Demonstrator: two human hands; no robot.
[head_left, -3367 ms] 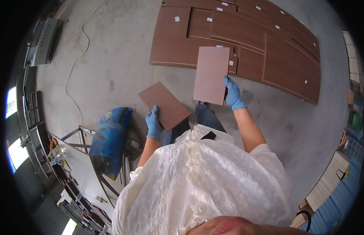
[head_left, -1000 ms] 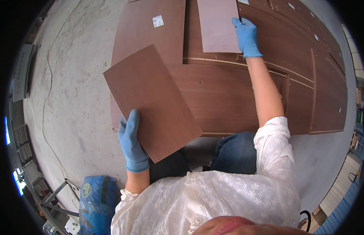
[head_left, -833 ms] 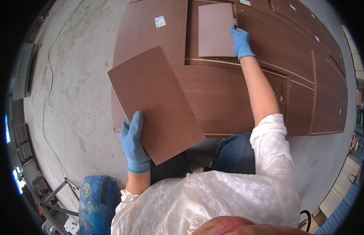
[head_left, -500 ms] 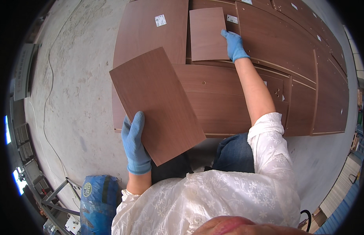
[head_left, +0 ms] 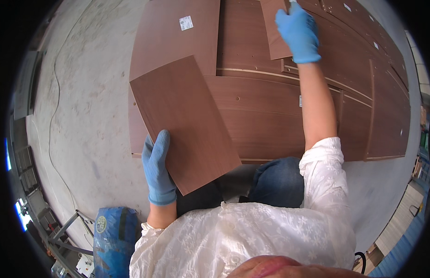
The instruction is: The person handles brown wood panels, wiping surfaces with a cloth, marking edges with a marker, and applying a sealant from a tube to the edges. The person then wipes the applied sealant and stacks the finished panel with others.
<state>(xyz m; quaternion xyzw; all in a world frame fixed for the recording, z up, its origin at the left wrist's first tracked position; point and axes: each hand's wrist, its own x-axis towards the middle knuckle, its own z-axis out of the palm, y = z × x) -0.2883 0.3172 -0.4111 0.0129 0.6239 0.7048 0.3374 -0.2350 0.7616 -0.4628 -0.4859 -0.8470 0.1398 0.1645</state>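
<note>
Two blue-gloved hands each have a small brown board. The left hand (head_left: 158, 169) grips the left board (head_left: 192, 123) by its lower left edge, thumb lying over the face and the other fingers mostly hidden behind it. From that hand the board's middle lies at 1 o'clock, its long sides running from 11 toward 5 o'clock.

The right hand (head_left: 300, 34), stretched out between 1 and 2 o'clock from the left one, is closed on the right edge of the right board (head_left: 274, 34). That board lies at 9 o'clock from this hand, its far end cut off by the picture's upper border. The left board is at 8 o'clock from the right hand, well apart.

Beneath and beyond both boards, large brown panels (head_left: 259, 132) lie on the grey floor (head_left: 99, 139). One bears a white label (head_left: 186, 23) at 12 o'clock from the left hand; a blue bag (head_left: 115, 241) stands at 7 o'clock.
</note>
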